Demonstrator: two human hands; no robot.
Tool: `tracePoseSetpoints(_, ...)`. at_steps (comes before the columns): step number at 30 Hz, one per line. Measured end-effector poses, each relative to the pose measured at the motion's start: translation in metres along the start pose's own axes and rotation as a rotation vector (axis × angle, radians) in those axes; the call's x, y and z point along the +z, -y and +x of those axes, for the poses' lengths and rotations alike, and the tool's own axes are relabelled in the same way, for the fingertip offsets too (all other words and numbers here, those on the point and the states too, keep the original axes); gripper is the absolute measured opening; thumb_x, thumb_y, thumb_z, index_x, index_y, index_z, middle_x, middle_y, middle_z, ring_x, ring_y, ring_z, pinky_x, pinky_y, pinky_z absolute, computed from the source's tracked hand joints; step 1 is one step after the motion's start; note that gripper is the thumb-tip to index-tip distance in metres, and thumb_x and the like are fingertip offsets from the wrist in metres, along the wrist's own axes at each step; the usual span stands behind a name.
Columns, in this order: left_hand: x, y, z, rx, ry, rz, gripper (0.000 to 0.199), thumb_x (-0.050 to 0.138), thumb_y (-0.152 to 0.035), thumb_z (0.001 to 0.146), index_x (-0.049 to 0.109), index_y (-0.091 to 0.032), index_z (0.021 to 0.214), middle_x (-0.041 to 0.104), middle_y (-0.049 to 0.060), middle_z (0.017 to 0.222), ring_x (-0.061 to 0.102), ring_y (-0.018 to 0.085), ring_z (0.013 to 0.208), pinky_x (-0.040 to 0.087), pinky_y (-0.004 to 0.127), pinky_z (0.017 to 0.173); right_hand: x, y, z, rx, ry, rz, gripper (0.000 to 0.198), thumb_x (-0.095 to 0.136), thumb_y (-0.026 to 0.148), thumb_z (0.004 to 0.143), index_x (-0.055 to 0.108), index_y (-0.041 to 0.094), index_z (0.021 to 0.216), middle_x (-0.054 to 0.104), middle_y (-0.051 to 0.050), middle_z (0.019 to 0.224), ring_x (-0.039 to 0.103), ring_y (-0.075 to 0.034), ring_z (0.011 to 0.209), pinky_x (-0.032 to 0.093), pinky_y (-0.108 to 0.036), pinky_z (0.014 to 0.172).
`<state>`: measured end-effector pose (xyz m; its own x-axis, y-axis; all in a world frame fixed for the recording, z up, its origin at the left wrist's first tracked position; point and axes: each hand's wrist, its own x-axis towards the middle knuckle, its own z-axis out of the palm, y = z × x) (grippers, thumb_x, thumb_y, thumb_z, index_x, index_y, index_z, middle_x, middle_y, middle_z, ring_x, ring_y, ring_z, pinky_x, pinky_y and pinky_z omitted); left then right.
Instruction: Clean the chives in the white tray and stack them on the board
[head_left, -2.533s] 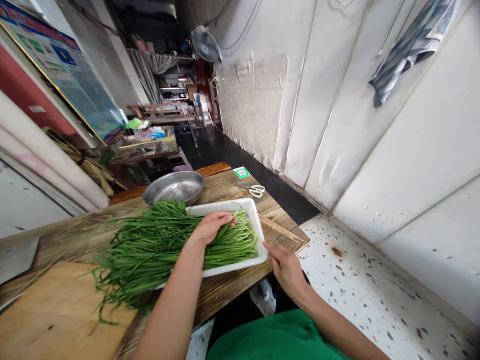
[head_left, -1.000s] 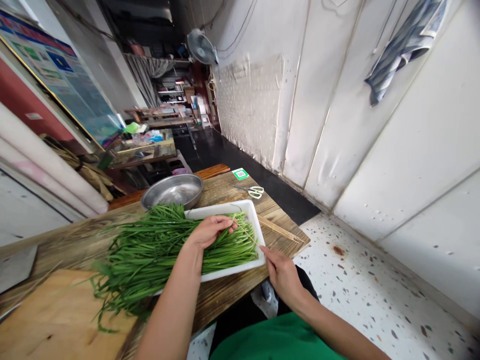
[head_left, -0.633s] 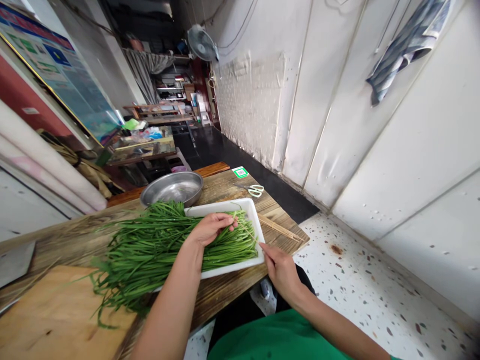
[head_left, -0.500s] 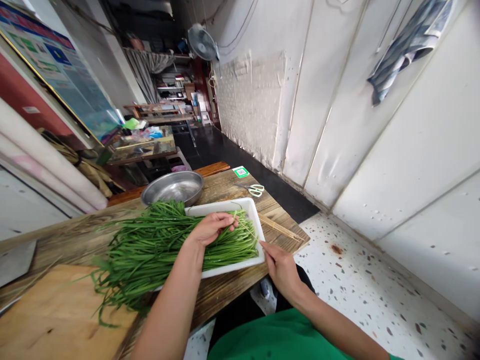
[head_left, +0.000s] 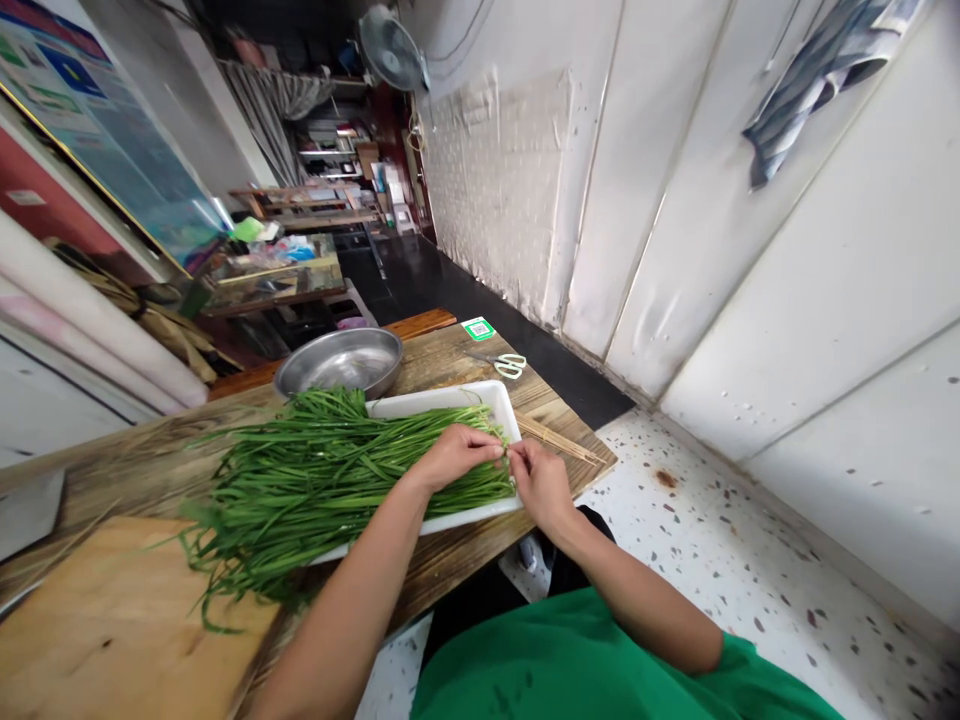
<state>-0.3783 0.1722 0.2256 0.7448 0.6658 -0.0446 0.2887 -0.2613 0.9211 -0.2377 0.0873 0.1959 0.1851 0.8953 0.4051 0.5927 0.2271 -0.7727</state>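
Note:
A white tray [head_left: 420, 400] is heaped with green garlic chives [head_left: 322, 480], their pale stem ends toward the right and their leaves hanging over the left side. Above the tray's right end, my left hand [head_left: 463, 452] pinches a chive by its stem end. My right hand [head_left: 541, 482] meets it at the fingertips, its fingers closed on a thin bamboo skewer that is now mostly hidden. Several bamboo skewers [head_left: 559, 438] lie on the table just beyond the tray's right rim.
A steel basin [head_left: 341, 362] stands behind the tray, and scissors [head_left: 499, 362] lie near a green code card [head_left: 478, 329]. At the left are a wooden cutting board [head_left: 112, 630] and a broad metal blade [head_left: 30, 512]. The wooden table [head_left: 442, 562] ends close to my body.
My right hand has moved up and in toward the left hand, and my left hand has shifted right. Their fingertips now meet, and the skewer between them hardly shows.

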Motion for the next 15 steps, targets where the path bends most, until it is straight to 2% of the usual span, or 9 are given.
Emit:
tracePoseSetpoints(3, -0.010, -0.003, 0.003, 0.021, -0.165, 0.210, 0.031, 0.051, -0.038, 0.076, 0.068, -0.016, 0.089, 0.067, 0.005, 0.090, 0.057, 0.018, 0.082, 0.040, 0.027, 0.076, -0.005, -0.009, -0.004, 0.029, -0.028, 0.003, 0.016, 0.041, 0.020, 0.082, 0.057, 0.017, 0.076, 0.059, 0.001, 0.061, 0.055, -0.012, 0.055, 0.039, -0.021, 0.056)
tracePoseSetpoints(5, -0.016, -0.005, 0.007, 0.039, -0.240, 0.404, 0.029, 0.050, -0.035, 0.076, 0.068, -0.017, 0.089, 0.067, 0.004, 0.091, 0.057, 0.018, 0.083, 0.039, 0.026, 0.076, -0.010, -0.014, -0.010, 0.041, -0.029, 0.027, 0.017, 0.041, 0.021, 0.082, 0.056, 0.017, 0.078, 0.058, 0.001, 0.061, 0.054, -0.012, 0.054, 0.039, -0.020, 0.056)
tracePoseSetpoints(6, -0.018, -0.005, 0.009, 0.039, -0.215, 0.505, 0.026, 0.051, -0.033, 0.075, 0.069, -0.018, 0.085, 0.067, 0.004, 0.088, 0.057, 0.018, 0.081, 0.039, 0.025, 0.074, -0.013, -0.015, -0.014, 0.049, -0.023, 0.041, 0.017, 0.040, 0.021, 0.082, 0.056, 0.017, 0.078, 0.057, 0.001, 0.060, 0.054, -0.011, 0.054, 0.039, -0.020, 0.055)
tracePoseSetpoints(10, -0.010, -0.001, 0.019, -0.066, 0.052, 0.777, 0.012, 0.059, -0.023, 0.065, 0.070, -0.019, 0.067, 0.066, 0.004, 0.070, 0.056, 0.017, 0.065, 0.035, 0.023, 0.062, -0.019, -0.021, -0.029, 0.083, 0.008, 0.087, 0.019, 0.038, 0.022, 0.083, 0.056, 0.018, 0.076, 0.056, 0.001, 0.061, 0.053, -0.012, 0.055, 0.039, -0.020, 0.055)
tracePoseSetpoints(13, 0.000, 0.003, 0.025, -0.135, 0.097, 0.824, 0.009, 0.061, -0.020, 0.060, 0.070, -0.021, 0.063, 0.066, 0.004, 0.066, 0.055, 0.017, 0.062, 0.033, 0.023, 0.058, -0.019, -0.023, -0.034, 0.083, 0.020, 0.110, 0.020, 0.038, 0.023, 0.083, 0.056, 0.018, 0.076, 0.056, 0.001, 0.061, 0.053, -0.012, 0.056, 0.039, -0.021, 0.056)
tracePoseSetpoints(15, 0.006, 0.005, 0.028, -0.133, 0.107, 0.768, 0.009, 0.061, -0.020, 0.058, 0.069, -0.022, 0.062, 0.065, 0.003, 0.063, 0.054, 0.016, 0.062, 0.031, 0.022, 0.056, -0.019, -0.024, -0.034, 0.072, 0.029, 0.120, 0.020, 0.038, 0.023, 0.084, 0.056, 0.018, 0.076, 0.056, 0.001, 0.063, 0.054, -0.012, 0.058, 0.040, -0.021, 0.057)
